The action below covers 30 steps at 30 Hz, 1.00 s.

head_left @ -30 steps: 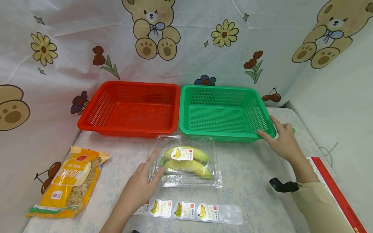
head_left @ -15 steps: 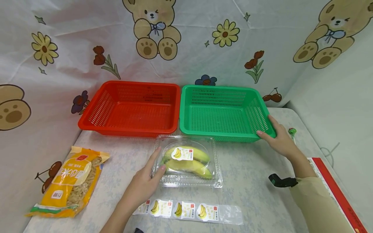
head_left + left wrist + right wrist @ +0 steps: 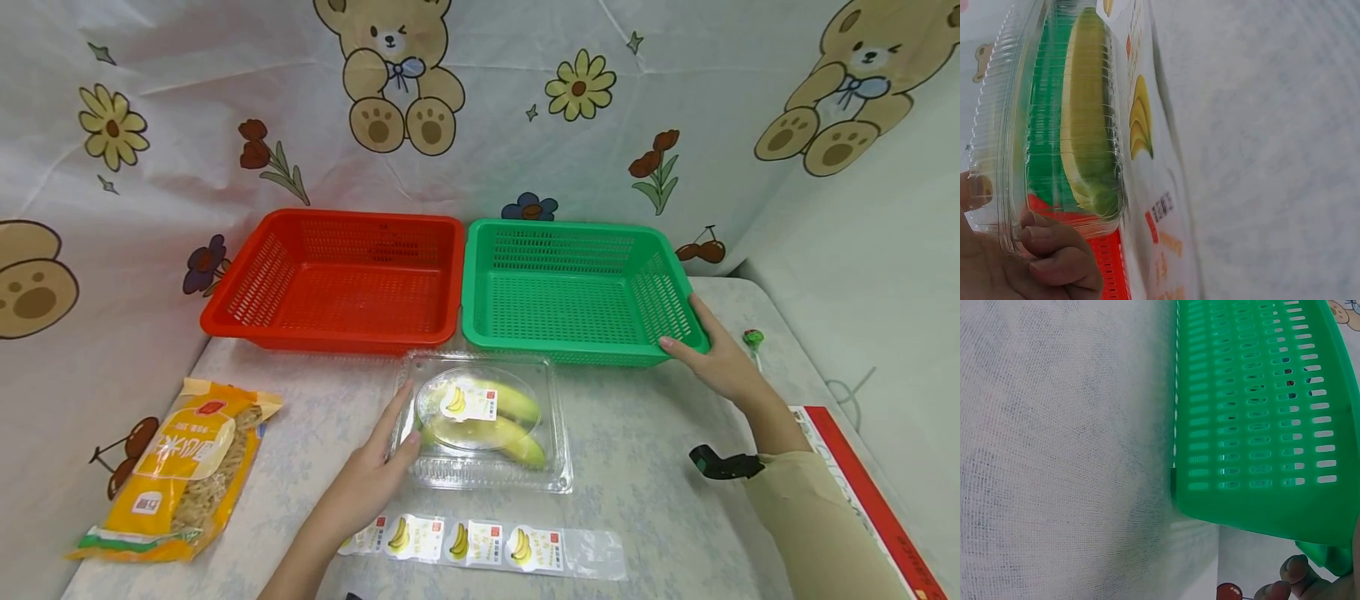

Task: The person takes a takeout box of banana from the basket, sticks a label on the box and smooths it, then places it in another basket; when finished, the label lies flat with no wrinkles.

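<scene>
My left hand grips the left edge of a clear plastic clamshell box. In the left wrist view its curled fingers hold the box's flange, with the thumb on the other side. Yellow-green bananas lie inside, and a banana sticker is on the lid. At the right front corner of the green basket, my right hand holds the rim, thumb on the front and fingers along the side. The right wrist view shows its fingertips outside the basket.
A red basket stands against the green one. Pasta in a yellow bag lies at left. Before the box is a strip of banana stickers. A green-wrapped lollipop and a red-and-white box are at right.
The clamshell box's front edge appears slightly lower in the head view, with the bananas shifted inside it. The lollipop has come into view beside the right hand, which has barely moved.
</scene>
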Motion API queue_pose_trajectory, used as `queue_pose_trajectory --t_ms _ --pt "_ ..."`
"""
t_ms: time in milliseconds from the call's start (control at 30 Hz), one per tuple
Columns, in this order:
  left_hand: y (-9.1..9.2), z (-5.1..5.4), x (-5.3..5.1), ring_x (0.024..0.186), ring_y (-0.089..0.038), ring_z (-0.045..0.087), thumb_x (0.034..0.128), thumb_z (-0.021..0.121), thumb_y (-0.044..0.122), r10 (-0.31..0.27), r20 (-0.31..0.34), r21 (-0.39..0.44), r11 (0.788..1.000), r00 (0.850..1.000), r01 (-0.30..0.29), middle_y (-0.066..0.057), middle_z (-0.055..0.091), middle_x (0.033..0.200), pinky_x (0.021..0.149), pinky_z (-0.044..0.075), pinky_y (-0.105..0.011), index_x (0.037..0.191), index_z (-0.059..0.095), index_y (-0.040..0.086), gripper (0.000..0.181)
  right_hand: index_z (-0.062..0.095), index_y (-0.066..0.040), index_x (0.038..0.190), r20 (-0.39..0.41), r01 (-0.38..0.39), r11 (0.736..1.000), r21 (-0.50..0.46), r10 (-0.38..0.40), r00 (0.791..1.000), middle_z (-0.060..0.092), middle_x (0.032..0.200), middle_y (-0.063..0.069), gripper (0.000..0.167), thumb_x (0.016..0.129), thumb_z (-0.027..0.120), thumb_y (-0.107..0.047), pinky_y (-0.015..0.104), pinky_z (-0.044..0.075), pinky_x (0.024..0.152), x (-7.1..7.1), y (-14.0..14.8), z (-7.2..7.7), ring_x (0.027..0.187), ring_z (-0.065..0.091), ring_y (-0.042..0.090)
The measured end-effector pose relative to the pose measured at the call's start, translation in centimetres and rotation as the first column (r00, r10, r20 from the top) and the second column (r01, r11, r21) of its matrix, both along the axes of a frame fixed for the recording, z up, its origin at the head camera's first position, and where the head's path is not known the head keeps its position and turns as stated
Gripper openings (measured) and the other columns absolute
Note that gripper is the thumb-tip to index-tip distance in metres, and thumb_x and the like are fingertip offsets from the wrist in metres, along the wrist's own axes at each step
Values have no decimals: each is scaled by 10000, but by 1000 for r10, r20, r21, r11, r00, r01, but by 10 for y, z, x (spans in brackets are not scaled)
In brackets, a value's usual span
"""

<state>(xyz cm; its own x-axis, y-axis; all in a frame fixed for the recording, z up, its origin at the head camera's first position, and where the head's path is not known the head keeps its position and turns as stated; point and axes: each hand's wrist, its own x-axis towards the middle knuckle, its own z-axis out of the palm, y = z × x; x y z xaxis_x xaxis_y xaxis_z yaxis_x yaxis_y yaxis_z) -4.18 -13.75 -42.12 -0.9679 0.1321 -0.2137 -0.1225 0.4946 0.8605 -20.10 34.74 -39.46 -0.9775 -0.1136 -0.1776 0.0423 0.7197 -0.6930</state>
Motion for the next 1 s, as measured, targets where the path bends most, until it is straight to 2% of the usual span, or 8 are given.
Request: queue_pose_trajectory --t_ms 167,400,667,833,1000 --pt "-1 2 3 1372 -542 372 1027 400 543 1 24 7 1000 1000 -1 44 135 1657 962 364 -778 1503 11 606 617 -174 -390 1549 13 -1 1000 10 1 1000 -121 1666 113 920 979 538 -509 785 188 1058 -1 1 0 1497 20 515" --pt "-2 2 5 1410 -485 354 1044 382 508 -14 19 26 1000 1000 13 121 129 1647 996 339 -773 1508 34 596 587 -178 -378 1551 5 -28 1000 -4 28 1000 -124 1665 105 922 984 541 -485 790 170 1061 -2 5 -2 1500 -2 511" --pt "-5 4 7 1520 -356 134 1076 362 402 -28 15 108 994 999 26 167 58 1649 1116 185 -737 1536 64 537 565 -180 -375 1550 5 -36 999 -16 37 999 -131 1665 93 921 987 543 -469 794 165 1060 0 3 0 1504 -7 499" --pt "-7 7 12 1534 -296 110 1074 355 415 -9 30 127 992 1000 5 215 63 1637 1159 152 -683 1528 90 551 543 -185 -377 1547 6 -38 999 -21 39 999 -135 1662 87 916 993 541 -450 787 166 1067 0 3 0 1504 -5 497" --pt "-8 11 19 1536 -277 100 1072 345 436 6 25 131 991 1000 -9 205 71 1638 1169 145 -661 1525 103 549 526 -183 -372 1549 3 -36 999 -26 36 999 -129 1663 95 918 993 543 -446 786 164 1070 -1 5 -1 1504 0 498"
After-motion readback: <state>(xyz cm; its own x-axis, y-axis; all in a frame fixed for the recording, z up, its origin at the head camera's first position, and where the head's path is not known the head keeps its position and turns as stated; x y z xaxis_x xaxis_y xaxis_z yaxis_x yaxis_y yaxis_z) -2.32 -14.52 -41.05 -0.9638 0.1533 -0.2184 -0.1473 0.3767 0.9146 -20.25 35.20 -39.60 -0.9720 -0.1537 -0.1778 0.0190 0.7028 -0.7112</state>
